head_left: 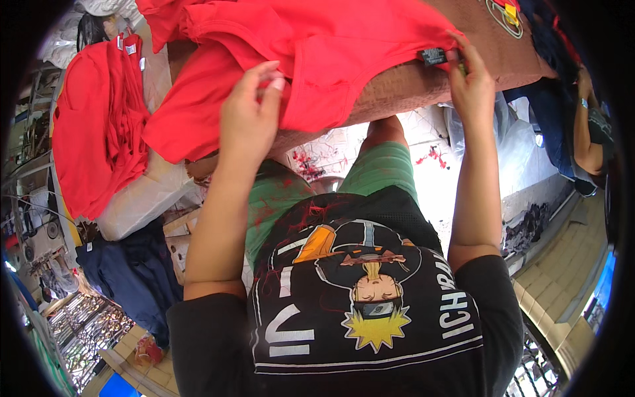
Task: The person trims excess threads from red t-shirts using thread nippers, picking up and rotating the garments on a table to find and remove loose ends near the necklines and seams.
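Observation:
A red garment (324, 63) is spread across a brown padded surface, its front part hanging over the near edge. A black label (433, 57) shows at its right end. My right hand (471, 83) is closed on the red cloth beside that label, thumb and fingers at its edge. A small yellowish bit shows between those fingers, too little to name. Over the left part of the garment is my left hand (250, 116), its thumb and forefinger apart and nothing visible between them. Whether its other fingertips touch the cloth is hidden.
More red garments (99, 126) lie piled on a pale, plastic-covered surface at left. Dark blue cloth (135, 278) hangs below them. A yellow item with a cord (510, 14) lies at the far right. Another person's arm (585, 142) shows at the right edge, near clear plastic (509, 142).

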Motion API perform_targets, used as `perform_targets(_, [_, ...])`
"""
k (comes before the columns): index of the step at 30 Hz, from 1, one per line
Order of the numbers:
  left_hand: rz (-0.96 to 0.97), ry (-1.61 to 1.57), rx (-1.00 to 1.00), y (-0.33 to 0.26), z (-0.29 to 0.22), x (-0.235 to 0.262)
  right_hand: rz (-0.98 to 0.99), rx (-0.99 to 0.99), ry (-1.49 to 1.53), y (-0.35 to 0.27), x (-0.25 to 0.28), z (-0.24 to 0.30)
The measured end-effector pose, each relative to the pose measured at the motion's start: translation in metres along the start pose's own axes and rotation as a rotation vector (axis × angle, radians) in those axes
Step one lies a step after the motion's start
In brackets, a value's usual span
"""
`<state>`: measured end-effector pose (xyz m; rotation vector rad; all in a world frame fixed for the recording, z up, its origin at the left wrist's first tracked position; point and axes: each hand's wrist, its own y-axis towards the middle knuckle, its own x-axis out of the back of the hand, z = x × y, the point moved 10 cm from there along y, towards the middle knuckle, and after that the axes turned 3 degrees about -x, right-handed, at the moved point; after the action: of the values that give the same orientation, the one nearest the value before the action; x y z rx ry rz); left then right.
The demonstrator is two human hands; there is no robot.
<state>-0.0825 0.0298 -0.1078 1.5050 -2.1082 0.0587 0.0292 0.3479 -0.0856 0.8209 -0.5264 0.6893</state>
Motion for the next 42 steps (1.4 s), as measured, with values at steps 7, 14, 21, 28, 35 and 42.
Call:
perform_targets(7, [0.078, -0.046, -0.158, -0.013, -0.07, -0.016, 0.371, -0.025, 0.304, -0.033, -0.03, 0.044])
perform_targets(14, [0.216, -0.08, -0.108, -0.025, -0.047, -0.071, 0.368, 0.022, 0.24, -0.071, -0.06, 0.069])
perform_targets(21, [0.213, -0.378, 0.107, -0.019, -0.021, -0.078, 0.214, 0.268, 0.093, -0.085, -0.067, 0.086])
perform_targets(28, [0.304, 0.048, -0.179, -0.016, -0.043, -0.085, 0.303, 0.035, 0.356, -0.072, -0.07, 0.067])
perform_targets(35, [0.247, 0.396, -0.471, -0.023, -0.065, -0.094, 0.49, -0.176, 0.495, -0.067, -0.079, 0.06])
perform_targets(42, [0.24, 0.276, -0.263, -0.006, -0.044, -0.092, 0.509, -0.128, 0.482, -0.048, -0.088, 0.054])
